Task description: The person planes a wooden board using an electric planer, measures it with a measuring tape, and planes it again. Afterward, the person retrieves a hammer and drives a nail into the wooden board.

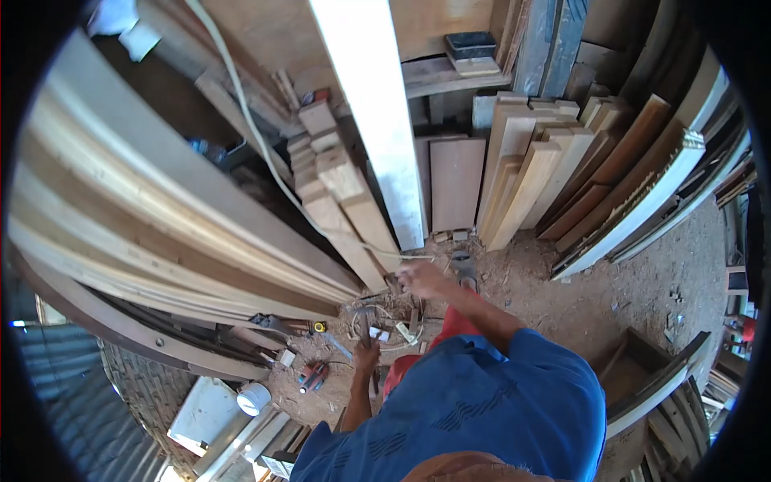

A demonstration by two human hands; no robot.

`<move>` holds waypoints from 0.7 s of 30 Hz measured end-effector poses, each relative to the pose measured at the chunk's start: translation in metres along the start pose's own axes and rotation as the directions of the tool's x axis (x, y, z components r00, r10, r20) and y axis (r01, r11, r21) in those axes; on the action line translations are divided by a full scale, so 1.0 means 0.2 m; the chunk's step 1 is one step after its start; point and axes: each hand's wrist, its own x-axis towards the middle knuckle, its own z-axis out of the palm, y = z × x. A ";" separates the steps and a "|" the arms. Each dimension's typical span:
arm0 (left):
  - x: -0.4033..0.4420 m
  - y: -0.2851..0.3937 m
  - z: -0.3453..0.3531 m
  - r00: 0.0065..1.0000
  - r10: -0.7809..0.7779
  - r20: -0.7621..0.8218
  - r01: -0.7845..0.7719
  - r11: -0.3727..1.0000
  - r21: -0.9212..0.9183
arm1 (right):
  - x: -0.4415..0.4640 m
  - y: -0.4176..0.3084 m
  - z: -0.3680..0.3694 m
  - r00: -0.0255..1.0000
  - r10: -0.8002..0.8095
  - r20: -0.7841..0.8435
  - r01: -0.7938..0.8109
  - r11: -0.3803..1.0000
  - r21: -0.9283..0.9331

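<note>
A hammer-like tool (364,324) juts past the left hand (367,354), fingers wrapped around its handle, above the dirt floor (518,283) near its plank-lined edge. The right hand (425,279) is curled beside a pale cord (250,122); whether it grips anything, I cannot tell.

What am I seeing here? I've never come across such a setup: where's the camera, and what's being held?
There is no robot, just a person working bare-handed. The single picture comes from a camera worn on their head, looking forward and down, so the blue shirt is their own. The left hand grips what looks like a hammer. The right hand is stretched forward; whether it holds anything is unclear. On the dusty ground lies a red power tool. Wooden boards and a long white plank stand around.
</note>
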 end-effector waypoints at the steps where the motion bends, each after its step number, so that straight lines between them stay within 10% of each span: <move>1: -0.05 0.02 0.04 1.000 -0.018 0.025 0.020 0.998 -0.064 | 0.02 0.15 -0.17 0.984 0.164 -0.067 -0.159 0.985 0.070; 6: -0.15 0.05 0.31 0.956 -0.173 0.236 0.206 0.971 -0.119 | 0.41 0.57 -0.98 0.820 0.383 -0.425 -0.415 0.909 0.019; 9: -0.16 0.14 0.45 0.979 -0.059 0.197 0.037 0.993 0.115 | 0.81 0.82 -1.27 0.728 0.080 -0.680 -0.219 0.968 -0.121; 14: -0.20 0.40 0.53 0.950 -0.139 0.279 0.165 0.984 -0.071 | 1.55 1.33 -1.51 0.675 -0.370 -0.638 0.053 0.887 -0.459; 21: -0.36 0.49 0.77 0.868 -0.461 0.185 0.496 0.828 -0.261 | 1.78 1.32 -1.55 0.818 -0.387 -0.425 -0.072 0.665 -0.743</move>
